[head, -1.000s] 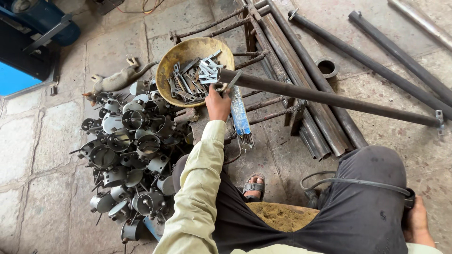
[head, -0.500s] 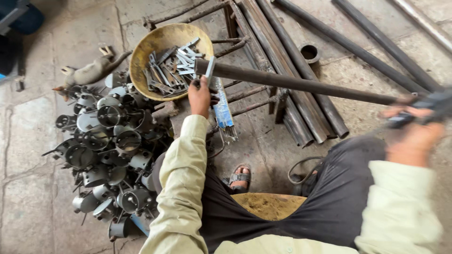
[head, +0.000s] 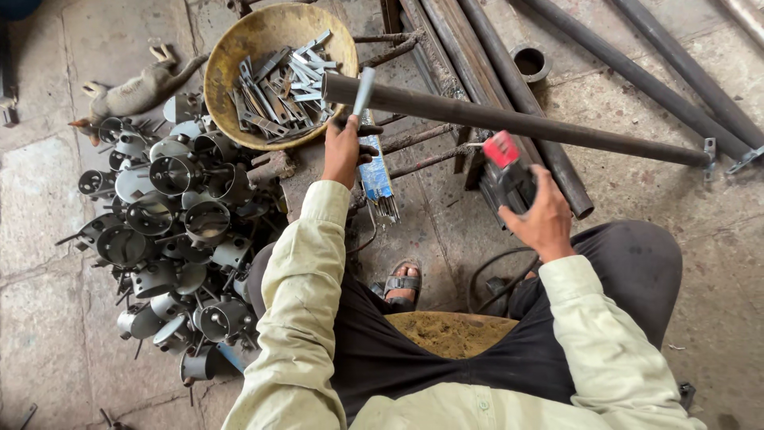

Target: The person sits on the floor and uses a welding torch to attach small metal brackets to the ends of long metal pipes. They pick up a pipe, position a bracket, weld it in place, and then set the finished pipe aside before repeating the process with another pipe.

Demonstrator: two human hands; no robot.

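Observation:
My left hand [head: 344, 151] pinches a small flat metal strip [head: 364, 89] and holds it upright against the near end of a long dark steel pipe [head: 517, 121]. The pipe lies across a welded frame, its end over a yellow bowl [head: 219, 56] full of similar grey strips [head: 278, 80]. My right hand [head: 545, 219] grips a black tool with a red tip [head: 505, 171], which looks like a welding electrode holder, just below the pipe's middle. The red tip points up at the pipe without touching it.
A heap of round metal cup parts [head: 171, 231] fills the floor at left. A blue packet of welding rods [head: 376, 175] lies under my left hand. More pipes [head: 652, 72] and a short ring [head: 529, 60] lie at the back right. A small animal [head: 135, 91] lies at upper left.
My right hand has come in from the right with the red-tipped tool and now sits close under the pipe. My left hand stays at the pipe's end with the strip.

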